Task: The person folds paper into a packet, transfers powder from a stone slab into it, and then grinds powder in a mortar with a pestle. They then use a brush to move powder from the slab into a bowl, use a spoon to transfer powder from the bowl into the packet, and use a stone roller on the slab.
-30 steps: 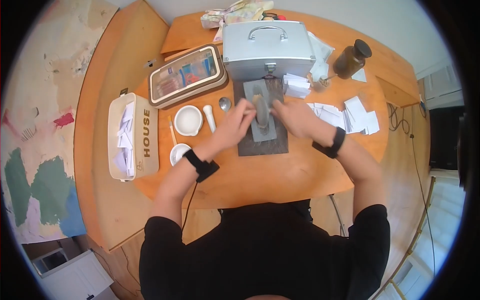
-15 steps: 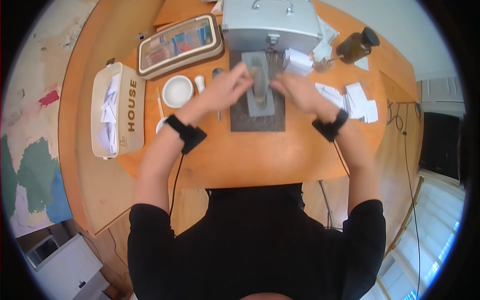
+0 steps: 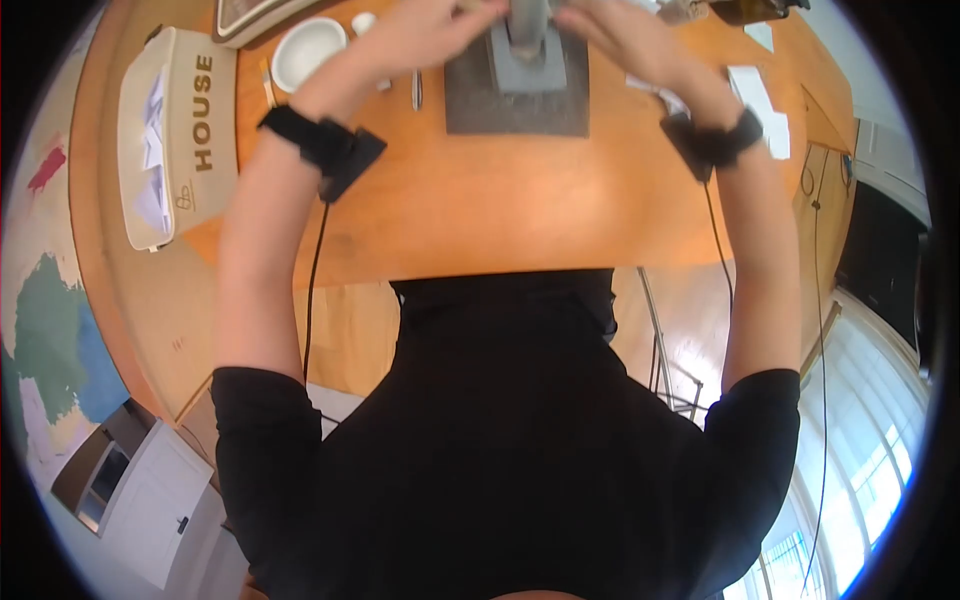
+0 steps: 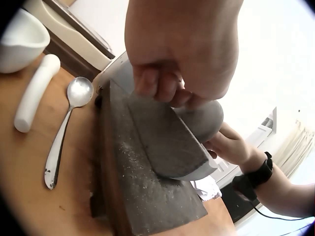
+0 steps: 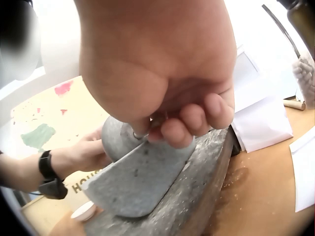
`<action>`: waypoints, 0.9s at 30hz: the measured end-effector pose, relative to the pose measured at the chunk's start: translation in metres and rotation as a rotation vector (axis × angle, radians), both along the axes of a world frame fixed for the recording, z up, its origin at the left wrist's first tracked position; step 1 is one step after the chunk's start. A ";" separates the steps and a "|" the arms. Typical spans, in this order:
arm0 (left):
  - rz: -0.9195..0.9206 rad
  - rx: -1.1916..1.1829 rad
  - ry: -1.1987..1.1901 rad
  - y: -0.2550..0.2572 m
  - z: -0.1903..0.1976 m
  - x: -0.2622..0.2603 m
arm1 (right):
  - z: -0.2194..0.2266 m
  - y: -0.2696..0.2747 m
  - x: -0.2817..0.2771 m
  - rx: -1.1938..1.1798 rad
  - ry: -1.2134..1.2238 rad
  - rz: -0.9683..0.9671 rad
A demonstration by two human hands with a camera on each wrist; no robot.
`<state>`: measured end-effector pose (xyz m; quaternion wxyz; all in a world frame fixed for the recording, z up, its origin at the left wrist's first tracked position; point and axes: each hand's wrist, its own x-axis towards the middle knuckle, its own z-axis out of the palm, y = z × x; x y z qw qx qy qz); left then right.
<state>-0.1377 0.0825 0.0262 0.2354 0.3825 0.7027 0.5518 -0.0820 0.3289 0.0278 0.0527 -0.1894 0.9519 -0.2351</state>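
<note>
At 12 o'clock, the stone trough (image 3: 540, 75) runs 12-to-6, its grey wheel (image 3: 527, 25) gripped from either side by left hand (image 3: 430, 35) and right hand (image 3: 625, 40), fingers curled. Toward 10, the HOUSE bin (image 3: 195, 150) holds papers (image 3: 153, 135).

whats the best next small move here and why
Probably slowly roll the grey wheel along the trough: the left hand and right hand grip it from either side, it sits in the trough, and pale specks lie on the dark slab below.
</note>
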 end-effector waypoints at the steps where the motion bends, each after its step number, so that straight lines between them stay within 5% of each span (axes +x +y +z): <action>1: 0.047 0.001 0.020 0.001 -0.005 -0.006 | 0.000 -0.002 -0.009 0.030 -0.022 -0.041; 7: 0.124 0.075 0.119 0.000 -0.027 -0.010 | 0.002 -0.009 -0.009 -0.084 0.006 -0.031; 10: 0.053 -0.005 0.100 -0.004 0.002 0.020 | 0.026 -0.010 0.016 0.018 -0.231 0.079; 14: 0.062 -0.121 0.136 -0.004 0.003 0.012 | 0.013 0.000 0.002 0.245 -0.197 0.084; 19: 0.166 0.117 0.035 0.005 -0.047 -0.030 | -0.007 -0.002 -0.025 -0.044 -0.003 -0.056; 27: 0.231 0.092 -0.066 -0.005 -0.030 0.019 | 0.001 -0.003 0.012 -0.148 -0.127 -0.018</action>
